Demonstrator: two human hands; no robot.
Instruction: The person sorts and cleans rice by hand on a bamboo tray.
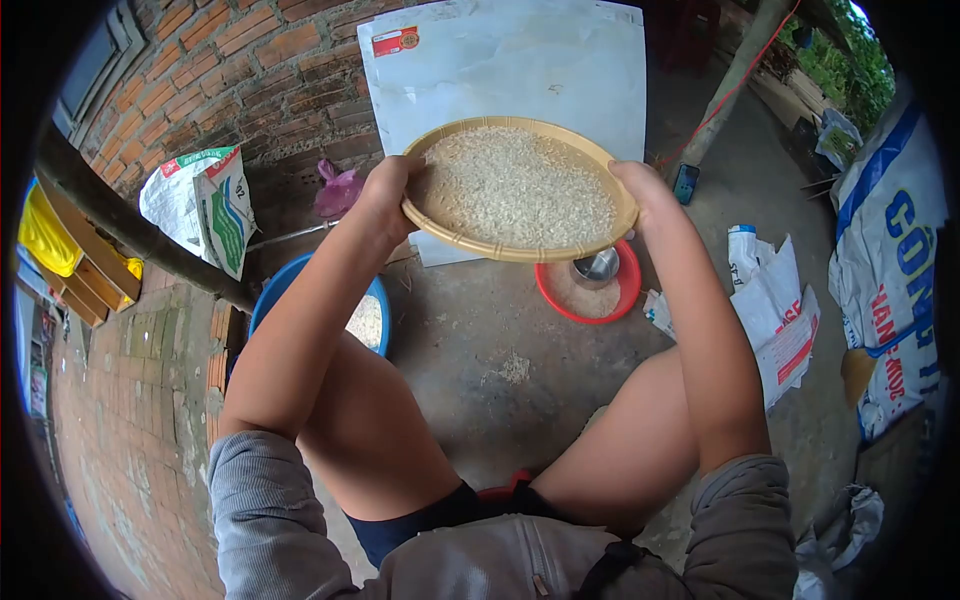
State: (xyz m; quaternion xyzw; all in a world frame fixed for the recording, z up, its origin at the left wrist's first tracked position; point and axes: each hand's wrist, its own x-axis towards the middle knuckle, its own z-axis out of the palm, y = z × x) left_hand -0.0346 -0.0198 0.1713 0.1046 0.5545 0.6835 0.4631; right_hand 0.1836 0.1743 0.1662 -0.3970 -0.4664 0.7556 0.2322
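Note:
Both my hands hold a round, shallow winnowing basket (520, 250) up in front of me, above the floor. My left hand (388, 192) is closed on its left rim, and my right hand (642, 190) grips the right rim. Pale rice grains (515, 185) lie spread over the basket, thickest in the middle and right. Below its right side stands a red basin (627, 292) with grain and a metal bowl (597, 267) in it. A blue basin (268, 290) holding pale grain is partly hidden behind my left forearm. The fingers under the basket are hidden.
A white board (500, 70) leans against the brick wall (240, 60) ahead. Spilled grains (514, 368) lie on the concrete floor. Sacks stand at left (205, 200) and right (890, 270). A phone (686, 183) leans by a post (735, 90). A pink bag (338, 190) lies by the wall.

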